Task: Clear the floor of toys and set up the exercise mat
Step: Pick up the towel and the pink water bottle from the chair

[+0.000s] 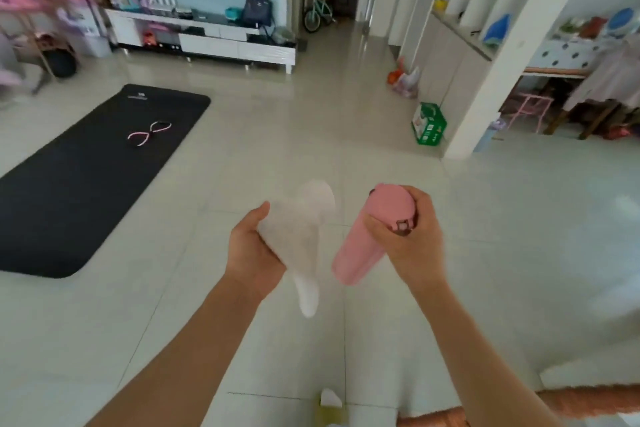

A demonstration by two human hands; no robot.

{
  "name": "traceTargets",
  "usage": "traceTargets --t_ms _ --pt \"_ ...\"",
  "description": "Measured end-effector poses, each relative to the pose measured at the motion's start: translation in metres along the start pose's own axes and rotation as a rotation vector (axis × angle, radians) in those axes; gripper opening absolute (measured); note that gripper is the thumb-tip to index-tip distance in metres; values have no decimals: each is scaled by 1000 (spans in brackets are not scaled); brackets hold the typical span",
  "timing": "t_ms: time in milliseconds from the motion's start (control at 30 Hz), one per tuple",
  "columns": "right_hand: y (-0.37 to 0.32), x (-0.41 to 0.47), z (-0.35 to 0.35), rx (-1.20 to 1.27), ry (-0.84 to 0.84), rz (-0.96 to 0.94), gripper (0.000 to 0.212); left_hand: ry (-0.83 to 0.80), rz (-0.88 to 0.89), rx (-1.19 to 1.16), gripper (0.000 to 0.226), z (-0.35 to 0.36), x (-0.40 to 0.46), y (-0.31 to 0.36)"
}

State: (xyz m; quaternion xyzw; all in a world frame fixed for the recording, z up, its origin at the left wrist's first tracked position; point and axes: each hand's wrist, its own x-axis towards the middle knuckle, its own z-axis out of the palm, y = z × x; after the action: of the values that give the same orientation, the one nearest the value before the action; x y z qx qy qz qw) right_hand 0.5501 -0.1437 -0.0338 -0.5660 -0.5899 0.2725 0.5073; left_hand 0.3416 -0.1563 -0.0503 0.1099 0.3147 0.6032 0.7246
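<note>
A black exercise mat [86, 180] lies unrolled on the tiled floor at the left. On it rests a pink and black figure-eight resistance band [149, 133]. My left hand [251, 250] grips a white towel [301, 232] whose end hangs down. My right hand [412, 236] is closed around the top of a pink water bottle [367, 243], held tilted above the floor. Both hands are in the middle of the view, to the right of the mat.
A white TV cabinet [207, 42] stands along the far wall with a dark handbag [258, 9] on it. A green box [427, 123] sits by a white pillar [502, 62]. A small bicycle [318, 10] stands in the hallway. A tissue box [329, 409] is near the bottom edge.
</note>
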Motion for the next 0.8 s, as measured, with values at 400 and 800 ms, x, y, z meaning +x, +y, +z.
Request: traceTargets --t_ms 400,800 --pt "34 161 100 117 -353 -56 56 182 284 7 38 -17 114 55" --pt "46 288 235 113 -510 -45 54 306 381 -22 35 -67 236 148"
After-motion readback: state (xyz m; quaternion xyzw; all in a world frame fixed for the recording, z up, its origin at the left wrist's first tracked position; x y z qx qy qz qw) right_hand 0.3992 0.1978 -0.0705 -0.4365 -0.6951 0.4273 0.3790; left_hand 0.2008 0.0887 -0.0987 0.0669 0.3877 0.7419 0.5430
